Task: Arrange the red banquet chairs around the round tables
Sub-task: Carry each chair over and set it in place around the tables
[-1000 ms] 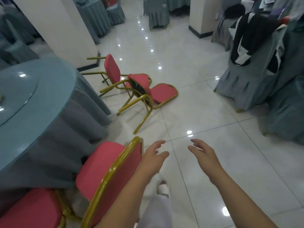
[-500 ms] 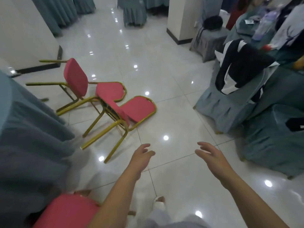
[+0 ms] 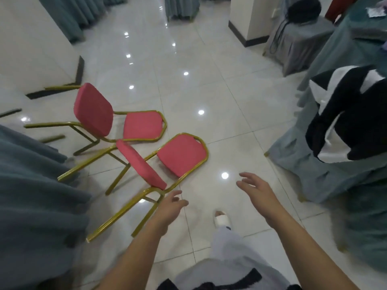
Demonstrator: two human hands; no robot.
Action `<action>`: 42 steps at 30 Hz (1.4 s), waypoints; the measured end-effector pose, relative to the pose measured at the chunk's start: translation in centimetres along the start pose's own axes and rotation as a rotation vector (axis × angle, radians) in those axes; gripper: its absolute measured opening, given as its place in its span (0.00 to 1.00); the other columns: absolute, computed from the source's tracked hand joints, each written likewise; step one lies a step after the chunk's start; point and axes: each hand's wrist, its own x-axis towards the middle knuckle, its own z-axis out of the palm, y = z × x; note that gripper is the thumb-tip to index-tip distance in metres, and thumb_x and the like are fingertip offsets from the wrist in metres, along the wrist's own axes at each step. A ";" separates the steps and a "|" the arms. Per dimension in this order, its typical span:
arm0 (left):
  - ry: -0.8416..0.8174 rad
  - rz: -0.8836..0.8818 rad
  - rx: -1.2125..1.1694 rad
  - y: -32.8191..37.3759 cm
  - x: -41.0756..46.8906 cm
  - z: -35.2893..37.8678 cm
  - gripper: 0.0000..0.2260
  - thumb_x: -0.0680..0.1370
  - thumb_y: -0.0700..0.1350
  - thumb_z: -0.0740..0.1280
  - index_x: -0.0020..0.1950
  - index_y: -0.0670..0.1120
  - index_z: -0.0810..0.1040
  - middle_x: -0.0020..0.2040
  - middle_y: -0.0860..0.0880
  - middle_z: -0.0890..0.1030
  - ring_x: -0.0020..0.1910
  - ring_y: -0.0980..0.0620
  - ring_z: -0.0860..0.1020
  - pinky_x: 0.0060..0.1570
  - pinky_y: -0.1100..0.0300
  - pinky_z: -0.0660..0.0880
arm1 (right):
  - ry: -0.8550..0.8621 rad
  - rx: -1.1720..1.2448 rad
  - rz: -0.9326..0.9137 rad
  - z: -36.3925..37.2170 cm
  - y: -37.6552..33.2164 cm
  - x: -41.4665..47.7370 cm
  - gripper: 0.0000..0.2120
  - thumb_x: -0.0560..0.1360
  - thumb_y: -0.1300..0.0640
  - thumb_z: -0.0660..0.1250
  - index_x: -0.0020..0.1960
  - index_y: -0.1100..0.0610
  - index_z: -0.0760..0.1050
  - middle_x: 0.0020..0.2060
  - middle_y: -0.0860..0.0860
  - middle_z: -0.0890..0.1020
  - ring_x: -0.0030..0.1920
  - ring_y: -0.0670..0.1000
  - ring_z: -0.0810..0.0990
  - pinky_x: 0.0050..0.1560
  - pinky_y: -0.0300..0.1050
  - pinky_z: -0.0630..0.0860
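Observation:
Two red banquet chairs with gold frames lie tipped over on the white tile floor. The nearer chair (image 3: 181, 154) lies with its back on the floor and its gold legs pointing toward me. The farther chair (image 3: 93, 113) lies behind it, touching it. My left hand (image 3: 169, 208) hovers with relaxed fingers just over the nearer chair's leg frame, holding nothing. Further right, my right hand (image 3: 256, 190) is stretched out above the bare floor, fingers spread and empty. The grey-blue cloth of a round table (image 3: 35, 195) hangs at the left.
Covered chairs stand at the right, one (image 3: 326, 164) draped with a black and white garment. A white pillar (image 3: 31, 42) rises at the left, another (image 3: 249, 17) at the back right. My foot in a white slipper (image 3: 222, 219) is on the floor between my arms.
I have walked closer to the two fallen chairs, which now sit larger and nearer. The upright red chair by the table has left the view. Both hands stay open and reach forward.

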 end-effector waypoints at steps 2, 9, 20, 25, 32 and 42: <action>0.045 -0.002 0.011 2.9 1.6 -1.2 0.21 0.76 0.47 0.70 0.69 0.53 0.71 0.67 0.48 0.73 0.60 0.49 0.73 0.58 0.54 0.70 | -0.047 -0.025 -0.006 -0.2 -2.4 3.8 0.12 0.76 0.47 0.69 0.59 0.41 0.75 0.59 0.46 0.77 0.52 0.37 0.75 0.43 0.35 0.69; 0.225 0.007 -0.147 12.0 8.8 -6.1 0.23 0.76 0.46 0.68 0.70 0.54 0.70 0.66 0.49 0.74 0.61 0.49 0.76 0.56 0.54 0.75 | -0.317 -0.241 -0.060 3.1 -13.8 19.8 0.16 0.76 0.48 0.69 0.64 0.46 0.76 0.58 0.47 0.78 0.56 0.45 0.77 0.50 0.42 0.74; 0.329 -0.035 -0.305 21.3 23.4 -12.7 0.21 0.78 0.45 0.68 0.71 0.51 0.71 0.63 0.50 0.74 0.50 0.56 0.74 0.41 0.64 0.69 | -0.503 -0.635 -0.220 8.8 -28.4 36.5 0.17 0.76 0.44 0.68 0.65 0.43 0.74 0.61 0.46 0.74 0.63 0.48 0.72 0.58 0.45 0.69; 0.362 -0.051 -0.351 24.6 26.4 -14.5 0.22 0.78 0.46 0.67 0.71 0.51 0.70 0.58 0.53 0.72 0.49 0.57 0.73 0.43 0.62 0.69 | -0.559 -0.748 -0.253 10.8 -32.3 42.2 0.18 0.76 0.44 0.68 0.65 0.42 0.73 0.62 0.46 0.74 0.63 0.48 0.72 0.58 0.44 0.68; 0.579 -0.166 -0.565 25.1 27.5 -15.4 0.21 0.77 0.47 0.68 0.69 0.53 0.70 0.62 0.50 0.71 0.56 0.52 0.73 0.51 0.60 0.70 | -0.903 -1.052 -0.359 17.8 -36.8 49.6 0.21 0.76 0.42 0.67 0.68 0.42 0.70 0.65 0.48 0.73 0.58 0.47 0.71 0.54 0.43 0.68; 1.127 -0.457 -0.986 31.7 30.6 -5.6 0.20 0.76 0.43 0.70 0.68 0.48 0.74 0.63 0.49 0.76 0.56 0.51 0.76 0.51 0.61 0.74 | -1.404 -1.496 -1.016 25.9 -42.8 59.3 0.28 0.75 0.37 0.62 0.73 0.45 0.67 0.70 0.46 0.73 0.69 0.51 0.71 0.68 0.54 0.67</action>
